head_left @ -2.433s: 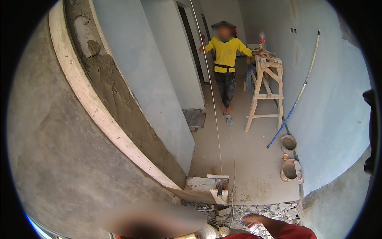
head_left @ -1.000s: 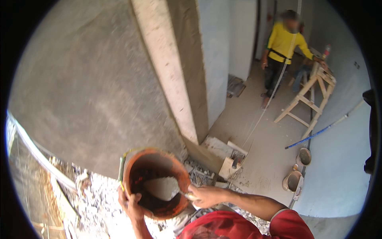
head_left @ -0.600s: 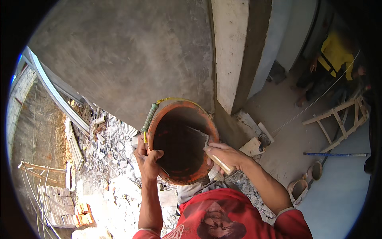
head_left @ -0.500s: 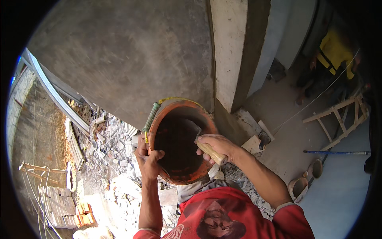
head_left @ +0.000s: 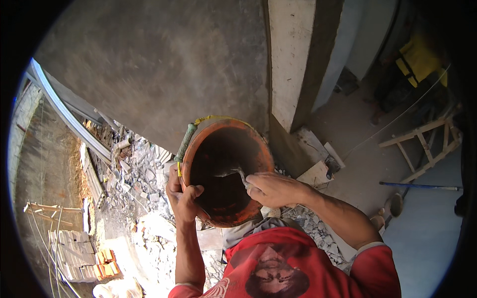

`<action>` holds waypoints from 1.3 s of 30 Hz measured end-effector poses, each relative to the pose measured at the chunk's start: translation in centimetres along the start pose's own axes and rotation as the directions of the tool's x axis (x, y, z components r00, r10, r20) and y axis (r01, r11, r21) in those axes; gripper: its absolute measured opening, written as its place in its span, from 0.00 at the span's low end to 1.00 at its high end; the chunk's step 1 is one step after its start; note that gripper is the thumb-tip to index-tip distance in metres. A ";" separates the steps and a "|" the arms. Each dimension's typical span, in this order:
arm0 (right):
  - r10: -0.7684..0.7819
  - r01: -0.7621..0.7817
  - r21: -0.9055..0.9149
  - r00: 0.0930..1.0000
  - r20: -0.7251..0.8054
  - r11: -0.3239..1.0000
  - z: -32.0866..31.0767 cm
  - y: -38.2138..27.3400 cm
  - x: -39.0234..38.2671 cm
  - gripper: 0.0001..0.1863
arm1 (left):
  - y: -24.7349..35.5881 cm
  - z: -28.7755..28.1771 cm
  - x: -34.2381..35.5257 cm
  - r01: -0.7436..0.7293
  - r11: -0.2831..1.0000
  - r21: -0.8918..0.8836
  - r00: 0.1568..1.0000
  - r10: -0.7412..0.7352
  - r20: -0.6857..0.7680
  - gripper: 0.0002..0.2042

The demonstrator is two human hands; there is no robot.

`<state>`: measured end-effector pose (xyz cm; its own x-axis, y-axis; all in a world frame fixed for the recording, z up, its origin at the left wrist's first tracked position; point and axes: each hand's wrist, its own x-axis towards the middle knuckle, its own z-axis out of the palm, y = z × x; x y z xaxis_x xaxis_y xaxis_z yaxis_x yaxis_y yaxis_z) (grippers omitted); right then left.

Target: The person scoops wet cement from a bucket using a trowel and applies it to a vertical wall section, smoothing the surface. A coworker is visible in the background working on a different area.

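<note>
My left hand (head_left: 183, 199) grips the left rim of an orange bucket (head_left: 266, 155), with the thumb over the edge. A green grip (head_left: 186, 141) on the bucket's yellow handle lies against that rim. Inside, the bucket is dark, and its contents are hard to make out. Closed around a trowel (head_left: 242, 175), my right hand (head_left: 275, 189) is over the bucket's right side. The metal part reaches leftward into the opening, while my fingers hide most of the wooden handle.
A grey plastered wall (head_left: 164, 69) rises in front, beside a pale column (head_left: 290, 59). Rubble (head_left: 144, 184) covers the ground at left, near stacked bricks (head_left: 74, 253). At right are a wooden frame (head_left: 422, 144), a blue pole (head_left: 420, 186) and a person in yellow (head_left: 421, 59).
My right hand has turned and moved slightly right, swinging the trowel's wooden handle out of sight and its metal part leftward. My left hand keeps its hold on the bucket.
</note>
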<state>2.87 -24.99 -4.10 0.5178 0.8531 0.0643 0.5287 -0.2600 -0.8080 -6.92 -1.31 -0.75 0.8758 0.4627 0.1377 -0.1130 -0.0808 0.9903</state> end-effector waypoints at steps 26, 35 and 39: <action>0.249 -0.241 -0.104 0.965 0.077 0.965 0.8 -0.5 -1.7 0.19 | 0.8 1.4 -2.1 -0.110 0.986 0.124 0.994 0.106 0.035 0.27; 0.242 -0.241 -0.149 0.970 -0.010 0.959 -0.7 -2.0 -1.3 0.18 | 0.3 1.8 -2.3 -0.155 0.982 0.111 0.988 0.157 -0.007 0.23; 0.229 -0.204 -0.153 0.958 0.174 0.967 0.4 -1.6 -1.8 0.18 | -0.1 1.6 -2.5 -0.141 0.989 0.047 0.989 0.142 -0.028 0.26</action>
<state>0.84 -25.92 -3.09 0.5002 0.8360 -0.2256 0.5089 -0.4946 -0.7046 -8.36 -3.84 -1.18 0.8370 0.4714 0.2778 -0.2131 -0.1868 0.9590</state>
